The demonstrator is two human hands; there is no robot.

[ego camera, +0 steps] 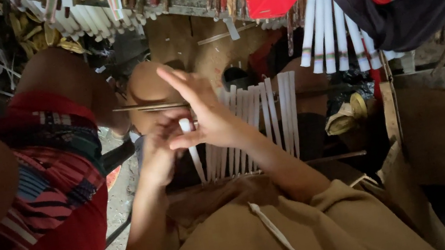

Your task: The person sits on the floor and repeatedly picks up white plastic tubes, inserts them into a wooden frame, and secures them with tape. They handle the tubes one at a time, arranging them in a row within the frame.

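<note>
Pinching a white tube [190, 142] upright, the left hand [158, 154] and right hand [206, 115] are closing together around it; a row of tubes [252, 123] is lying just behind the grip. Seating it needs steady fingers.

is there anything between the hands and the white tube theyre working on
Nothing visible. Both hands already touch the white tube: the right hand pinches its top end and the left hand closes in from the other side. A thin stick runs just above the fingers, and the row of tubes lies behind.
</note>
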